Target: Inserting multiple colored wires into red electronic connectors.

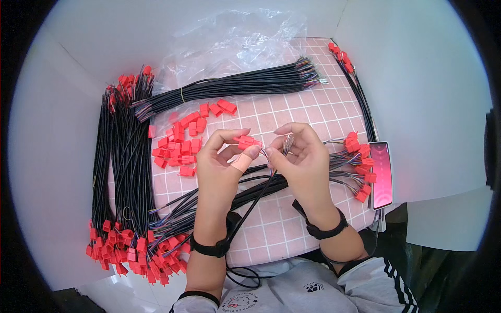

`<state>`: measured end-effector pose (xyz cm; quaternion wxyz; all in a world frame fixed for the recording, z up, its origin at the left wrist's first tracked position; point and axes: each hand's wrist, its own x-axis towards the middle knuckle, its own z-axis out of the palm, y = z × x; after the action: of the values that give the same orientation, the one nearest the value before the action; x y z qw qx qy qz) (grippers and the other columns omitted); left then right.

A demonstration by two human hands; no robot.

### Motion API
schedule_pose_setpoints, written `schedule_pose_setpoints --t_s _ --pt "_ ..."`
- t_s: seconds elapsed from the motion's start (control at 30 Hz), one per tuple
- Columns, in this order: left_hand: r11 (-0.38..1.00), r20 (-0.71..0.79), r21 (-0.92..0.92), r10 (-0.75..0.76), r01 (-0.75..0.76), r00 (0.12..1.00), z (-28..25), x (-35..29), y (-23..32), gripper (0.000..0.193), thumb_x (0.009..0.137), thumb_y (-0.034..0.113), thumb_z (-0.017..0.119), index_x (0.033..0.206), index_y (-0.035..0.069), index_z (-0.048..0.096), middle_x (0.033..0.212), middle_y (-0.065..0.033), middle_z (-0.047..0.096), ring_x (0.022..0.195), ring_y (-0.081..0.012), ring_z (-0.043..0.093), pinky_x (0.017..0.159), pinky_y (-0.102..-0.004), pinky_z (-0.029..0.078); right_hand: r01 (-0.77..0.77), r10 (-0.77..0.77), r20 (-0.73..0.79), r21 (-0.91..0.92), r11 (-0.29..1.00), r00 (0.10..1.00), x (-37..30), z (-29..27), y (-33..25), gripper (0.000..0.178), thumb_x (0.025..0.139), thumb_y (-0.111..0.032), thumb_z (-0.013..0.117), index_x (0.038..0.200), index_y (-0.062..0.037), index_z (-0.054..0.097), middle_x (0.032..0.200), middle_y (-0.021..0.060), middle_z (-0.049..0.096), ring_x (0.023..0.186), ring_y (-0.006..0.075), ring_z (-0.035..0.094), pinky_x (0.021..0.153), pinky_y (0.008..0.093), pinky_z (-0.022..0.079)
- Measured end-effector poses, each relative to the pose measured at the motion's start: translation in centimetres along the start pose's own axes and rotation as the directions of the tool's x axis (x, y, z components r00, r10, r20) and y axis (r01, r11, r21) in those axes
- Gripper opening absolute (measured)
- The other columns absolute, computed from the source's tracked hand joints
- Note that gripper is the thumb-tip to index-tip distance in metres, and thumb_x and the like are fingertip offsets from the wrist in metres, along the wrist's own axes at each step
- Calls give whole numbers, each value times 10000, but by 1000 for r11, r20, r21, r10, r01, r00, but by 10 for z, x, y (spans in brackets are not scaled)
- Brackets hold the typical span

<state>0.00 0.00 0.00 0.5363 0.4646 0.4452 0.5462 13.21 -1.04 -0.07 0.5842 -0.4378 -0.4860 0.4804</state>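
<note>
The left hand (pixel 216 156) pinches a red plastic connector housing (pixel 249 142) between thumb and fingertips, just beside the right hand (pixel 303 161), whose curled fingers and thumb hold thin wires (pixel 288 143) of a black cable (pixel 254 203) above the pink tabletop (pixel 274 229).

A boxy red connector (pixel 249 142) lies sideways in the left grip (pixel 222 156), near thin wires (pixel 287 144) of a slanting black cable (pixel 254 202).

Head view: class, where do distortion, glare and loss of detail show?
In the head view, the pink gridded tabletop looks bowed and the picture's corners go black; in the head view, white glints streak the clear plastic bag; in the head view, wire ends at the right hand blend together.
</note>
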Motion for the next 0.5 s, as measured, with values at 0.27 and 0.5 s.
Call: schedule_pose_setpoints --t_s 0.27,0.5 --pt "998 -3 24 65 -65 998 1 -1 -3 252 721 -15 631 948 -27 523 919 -112 579 784 -144 588 682 -255 495 -79 80 -5 96 992 997 2 1 0 236 742 42 582 954 2 488 759 51 559 656 78 551 575 196 460" --pt "1000 -43 1 14 -14 999 4 0 2 248 741 10 625 953 -59 516 860 -119 571 796 -180 607 667 -256 521 299 -335 -76 -302 905 939 -3 11 14 188 723 45 589 886 -8 513 753 83 565 634 132 572 575 245 461"
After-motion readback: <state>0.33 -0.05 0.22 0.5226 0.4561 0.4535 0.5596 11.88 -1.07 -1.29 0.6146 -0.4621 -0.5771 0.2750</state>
